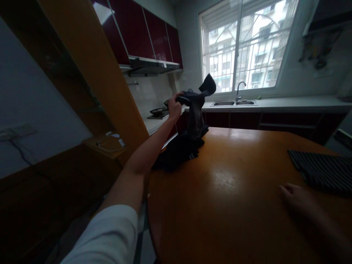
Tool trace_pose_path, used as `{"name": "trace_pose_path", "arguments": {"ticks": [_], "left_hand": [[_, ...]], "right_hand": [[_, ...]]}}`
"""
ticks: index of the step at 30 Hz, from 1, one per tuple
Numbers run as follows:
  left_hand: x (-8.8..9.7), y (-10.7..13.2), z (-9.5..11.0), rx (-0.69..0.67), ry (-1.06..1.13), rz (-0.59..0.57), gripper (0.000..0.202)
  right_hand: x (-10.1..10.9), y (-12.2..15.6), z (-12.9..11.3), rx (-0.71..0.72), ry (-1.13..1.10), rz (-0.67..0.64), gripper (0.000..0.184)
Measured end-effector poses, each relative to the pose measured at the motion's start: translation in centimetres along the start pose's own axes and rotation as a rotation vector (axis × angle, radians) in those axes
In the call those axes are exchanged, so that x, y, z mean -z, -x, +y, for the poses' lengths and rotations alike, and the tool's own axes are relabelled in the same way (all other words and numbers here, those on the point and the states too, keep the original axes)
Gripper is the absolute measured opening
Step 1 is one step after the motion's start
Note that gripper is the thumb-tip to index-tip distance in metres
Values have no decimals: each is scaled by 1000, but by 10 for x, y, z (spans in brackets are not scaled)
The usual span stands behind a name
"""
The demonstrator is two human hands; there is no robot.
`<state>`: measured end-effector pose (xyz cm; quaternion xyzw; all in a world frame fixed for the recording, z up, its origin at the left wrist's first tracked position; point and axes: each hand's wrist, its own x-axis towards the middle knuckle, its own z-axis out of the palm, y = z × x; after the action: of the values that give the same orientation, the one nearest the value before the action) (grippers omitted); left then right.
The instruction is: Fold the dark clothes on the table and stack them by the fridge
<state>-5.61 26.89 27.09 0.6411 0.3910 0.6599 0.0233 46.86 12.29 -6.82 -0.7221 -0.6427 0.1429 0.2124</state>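
My left hand [175,105], stretched far out over the table's left side, is closed on a dark grey garment [195,113]. One end of the garment flares up to the right, while the rest hangs down to the dark clothes pile [178,150]. What kind of garment it is does not show. My right hand [295,196] rests low over the wooden table [228,216] with its fingers curled in and nothing visible in them. Nearest to it is a folded dark striped cloth [324,170] at the right.
A counter [291,102] with a double sink [233,103] and tap runs along the window wall. Pans [156,112] stand on the stove at the back left. A white cable [110,148] lies on a wooden ledge [90,141] left of the table.
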Motion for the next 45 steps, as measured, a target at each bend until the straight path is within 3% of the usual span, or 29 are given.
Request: {"name": "trace_pose_path", "arguments": {"ticks": [2, 3, 4, 6, 8, 11, 14, 16, 19, 22, 24, 28, 32, 35, 37, 38, 40, 42, 43, 45], "left_hand": [[30, 44, -6, 98, -312, -43, 47], [46, 68, -8, 201, -508, -177, 49], [60, 93, -9, 310, -689, -404, 48], [87, 142, -8, 418, -756, -609, 30], [107, 185, -6, 482, -804, -737, 13], [114, 226, -5, 463, -916, -803, 24], [82, 244, -11, 229, -933, -780, 36], [43, 257, -14, 112, -775, -763, 38], [-25, 289, -8, 77, -444, -850, 34], [-75, 325, 5, 61, -223, -940, 30], [-93, 341, 10, 46, -128, -958, 29], [-98, 345, 5, 119, 22, -926, 25], [-94, 342, -7, 300, 60, -779, 23], [-93, 344, -10, 409, 56, -600, 29], [-91, 344, -8, 416, 16, -467, 31], [-90, 344, -7, 404, -11, -407, 32], [-85, 343, -2, 346, -58, -302, 32], [-80, 344, 5, 225, -84, -253, 32], [-77, 346, 10, 144, -89, -262, 31], [-73, 350, 21, -23, -80, -385, 27]], "right_hand": [[1, 3, -5, -4, -32, -76, 33], [1, 4, -7, -6, -44, -104, 33], [2, 5, -9, -9, -44, -111, 34], [2, 7, -13, -13, -20, -116, 34], [2, 8, -18, -13, 23, -110, 33], [3, 12, -30, -41, 75, -75, 30], [9, 13, -44, -66, 20, 16, 28], [15, 9, -46, -65, -3, 162, 30], [31, 0, -35, -159, 109, 425, 41], [50, -3, -14, -287, 171, 426, 45], [61, -2, -4, -320, 177, 363, 38], [61, 2, -16, -258, 167, 305, 27], [24, 16, -74, -32, 82, 149, 9], [1, 32, -121, 273, -244, -145, 23], [4, 39, -135, 393, -549, -311, 32], [10, 38, -135, 391, -680, -315, 35], [30, 31, -117, 280, -872, -151, 38], [51, 18, -84, 49, -904, 202, 40], [60, 13, -64, -74, -859, 356, 43], [74, 7, -24, -207, -743, 471, 42]]}}
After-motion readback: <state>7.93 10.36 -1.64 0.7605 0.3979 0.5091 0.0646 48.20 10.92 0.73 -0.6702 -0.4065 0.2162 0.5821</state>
